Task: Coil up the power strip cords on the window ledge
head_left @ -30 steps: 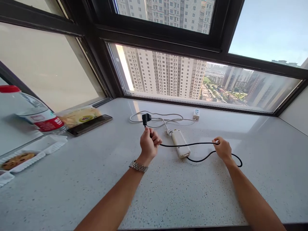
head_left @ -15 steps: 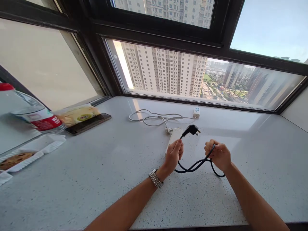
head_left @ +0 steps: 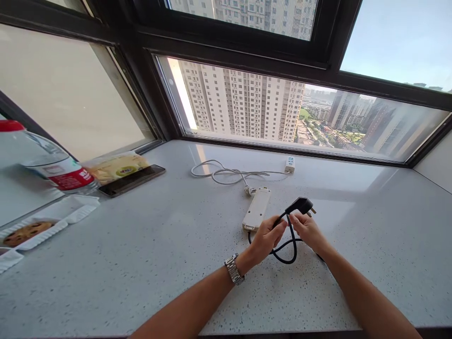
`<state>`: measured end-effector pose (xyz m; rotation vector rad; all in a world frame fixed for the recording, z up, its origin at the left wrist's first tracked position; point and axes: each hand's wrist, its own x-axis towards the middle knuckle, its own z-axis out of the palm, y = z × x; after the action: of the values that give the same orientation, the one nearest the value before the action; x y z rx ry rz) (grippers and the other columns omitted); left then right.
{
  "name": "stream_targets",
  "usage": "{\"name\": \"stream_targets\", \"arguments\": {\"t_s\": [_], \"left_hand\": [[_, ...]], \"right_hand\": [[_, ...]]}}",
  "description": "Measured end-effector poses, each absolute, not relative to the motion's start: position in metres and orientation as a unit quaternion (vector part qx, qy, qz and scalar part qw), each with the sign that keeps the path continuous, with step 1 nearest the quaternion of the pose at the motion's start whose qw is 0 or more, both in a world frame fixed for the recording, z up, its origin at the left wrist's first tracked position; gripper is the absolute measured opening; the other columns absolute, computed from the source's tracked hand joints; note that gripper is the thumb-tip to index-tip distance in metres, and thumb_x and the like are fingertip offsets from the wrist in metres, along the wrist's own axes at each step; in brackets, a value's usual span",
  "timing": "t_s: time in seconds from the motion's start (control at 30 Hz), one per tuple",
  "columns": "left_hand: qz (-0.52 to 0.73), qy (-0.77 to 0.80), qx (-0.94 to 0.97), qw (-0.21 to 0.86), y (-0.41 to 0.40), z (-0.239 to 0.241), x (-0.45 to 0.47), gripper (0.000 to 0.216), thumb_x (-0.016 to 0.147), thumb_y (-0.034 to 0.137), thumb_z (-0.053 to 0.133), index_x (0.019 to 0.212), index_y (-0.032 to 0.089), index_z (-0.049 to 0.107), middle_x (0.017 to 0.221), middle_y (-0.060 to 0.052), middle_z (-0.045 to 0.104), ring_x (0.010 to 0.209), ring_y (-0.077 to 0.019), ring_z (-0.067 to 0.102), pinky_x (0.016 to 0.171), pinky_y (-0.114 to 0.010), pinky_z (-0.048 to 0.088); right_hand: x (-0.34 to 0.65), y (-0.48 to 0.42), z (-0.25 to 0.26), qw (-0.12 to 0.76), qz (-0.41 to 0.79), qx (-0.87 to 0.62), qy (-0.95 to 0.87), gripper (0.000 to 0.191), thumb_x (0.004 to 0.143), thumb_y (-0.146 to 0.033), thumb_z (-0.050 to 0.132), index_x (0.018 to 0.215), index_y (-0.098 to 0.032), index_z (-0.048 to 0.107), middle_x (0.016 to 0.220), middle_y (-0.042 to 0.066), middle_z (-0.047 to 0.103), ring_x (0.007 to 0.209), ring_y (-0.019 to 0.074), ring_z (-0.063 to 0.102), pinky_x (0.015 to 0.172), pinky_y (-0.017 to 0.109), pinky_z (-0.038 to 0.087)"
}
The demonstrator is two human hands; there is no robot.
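Observation:
My left hand (head_left: 267,239), with a metal watch on its wrist, pinches a black power cable (head_left: 286,253) just below its black plug (head_left: 300,205). My right hand (head_left: 308,230) is closed on the same cable right beside the left hand, under the plug. The cable hangs in a small loop between and below both hands. A white power strip (head_left: 256,209) lies on the speckled white counter (head_left: 141,263) just left of my hands. Its white cord (head_left: 229,175) runs in loose curves back toward a small white socket (head_left: 289,164) by the window.
At the left lie a dark phone (head_left: 131,180), a yellow snack packet (head_left: 115,167), a water bottle (head_left: 45,162) with a red label and cap, and a white tray with a cookie (head_left: 26,232). A dark-framed window (head_left: 282,80) runs along the counter's far edge.
My left hand carried the plug from the left across to the right. Both hands came together, and the stretched cable gathered into a small loop between them.

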<state>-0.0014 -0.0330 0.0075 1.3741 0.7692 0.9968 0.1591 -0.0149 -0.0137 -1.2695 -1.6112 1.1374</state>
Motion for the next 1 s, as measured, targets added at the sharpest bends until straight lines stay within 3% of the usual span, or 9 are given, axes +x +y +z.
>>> {"name": "stream_targets", "arguments": {"t_s": [0.2, 0.4, 0.53, 0.67, 0.73, 0.83, 0.9, 1.0], "left_hand": [[0.462, 0.375, 0.689, 0.414, -0.025, 0.000, -0.006, 0.040, 0.076, 0.047, 0.060, 0.057, 0.017, 0.040, 0.052, 0.006, 0.031, 0.051, -0.0077, 0.027, 0.047, -0.021, 0.022], [0.467, 0.361, 0.730, 0.345, -0.019, -0.004, -0.008, 0.033, 0.085, 0.046, 0.049, 0.071, 0.017, 0.052, 0.061, 0.002, 0.046, 0.057, -0.0119, 0.038, 0.054, -0.024, 0.032], [0.497, 0.291, 0.737, 0.354, -0.019, -0.002, -0.009, 0.041, 0.089, 0.053, 0.042, 0.077, 0.016, 0.056, 0.081, -0.007, 0.058, 0.074, -0.0165, 0.050, 0.068, -0.028, 0.042], [0.508, 0.291, 0.697, 0.413, -0.016, 0.008, -0.003, 0.049, 0.086, 0.062, 0.040, 0.077, 0.016, 0.056, 0.071, -0.005, 0.059, 0.067, -0.0165, 0.054, 0.067, -0.030, 0.045], [0.522, 0.269, 0.671, 0.452, -0.010, 0.021, 0.004, 0.049, 0.084, 0.063, 0.044, 0.075, 0.016, 0.055, 0.067, -0.005, 0.059, 0.065, -0.0166, 0.056, 0.069, -0.031, 0.047], [0.576, 0.213, 0.601, 0.511, 0.002, 0.052, 0.011, 0.048, 0.079, 0.064, 0.052, 0.071, 0.017, 0.051, 0.063, -0.002, 0.057, 0.062, -0.0152, 0.057, 0.065, -0.031, 0.048], [0.646, 0.194, 0.531, 0.513, 0.011, 0.078, 0.009, 0.049, 0.076, 0.065, 0.056, 0.068, 0.018, 0.047, 0.055, 0.002, 0.050, 0.054, -0.0123, 0.053, 0.057, -0.027, 0.047], [0.756, 0.188, 0.426, 0.460, 0.022, 0.113, -0.002, 0.049, 0.074, 0.064, 0.058, 0.066, 0.018, 0.042, 0.046, 0.008, 0.036, 0.040, -0.0064, 0.040, 0.045, -0.021, 0.040]], "right_hand": [[0.160, -0.021, -0.009, 0.365, 0.399, -0.498, -0.678, 0.042, 0.079, -0.057, 0.050, 0.061, -0.019, 0.049, 0.054, -0.003, 0.036, 0.051, 0.0105, 0.032, 0.044, 0.023, 0.024], [0.157, -0.022, -0.008, 0.328, 0.424, -0.479, -0.695, 0.051, 0.078, -0.061, 0.046, 0.052, -0.020, 0.031, 0.050, -0.006, 0.021, 0.046, 0.0066, 0.018, 0.044, 0.023, 0.015], [0.155, -0.028, -0.003, 0.326, 0.370, -0.485, -0.722, 0.044, 0.081, -0.054, 0.048, 0.056, -0.019, 0.040, 0.052, -0.006, 0.027, 0.047, 0.0071, 0.023, 0.045, 0.022, 0.017], [0.155, -0.035, 0.007, 0.270, 0.280, -0.538, -0.748, 0.020, 0.079, -0.037, 0.056, 0.077, -0.018, 0.060, 0.057, -0.003, 0.050, 0.051, 0.0107, 0.042, 0.050, 0.023, 0.027], [0.158, -0.035, 0.010, 0.246, 0.228, -0.590, -0.734, 0.017, 0.079, -0.034, 0.055, 0.081, -0.020, 0.064, 0.057, -0.001, 0.054, 0.052, 0.0127, 0.046, 0.051, 0.024, 0.027], [0.169, -0.030, 0.011, 0.275, 0.133, -0.655, -0.691, 0.020, 0.081, -0.035, 0.051, 0.077, -0.022, 0.065, 0.065, 0.001, 0.061, 0.056, 0.0145, 0.050, 0.051, 0.025, 0.027], [0.180, -0.023, 0.010, 0.325, 0.092, -0.671, -0.660, 0.022, 0.080, -0.040, 0.053, 0.086, -0.023, 0.066, 0.081, 0.003, 0.065, 0.062, 0.0158, 0.053, 0.052, 0.025, 0.030], [0.197, -0.011, 0.005, 0.392, 0.088, -0.677, -0.616, 0.042, 0.075, -0.051, 0.059, 0.103, -0.021, 0.064, 0.098, 0.008, 0.065, 0.072, 0.0191, 0.055, 0.056, 0.027, 0.036]]}}
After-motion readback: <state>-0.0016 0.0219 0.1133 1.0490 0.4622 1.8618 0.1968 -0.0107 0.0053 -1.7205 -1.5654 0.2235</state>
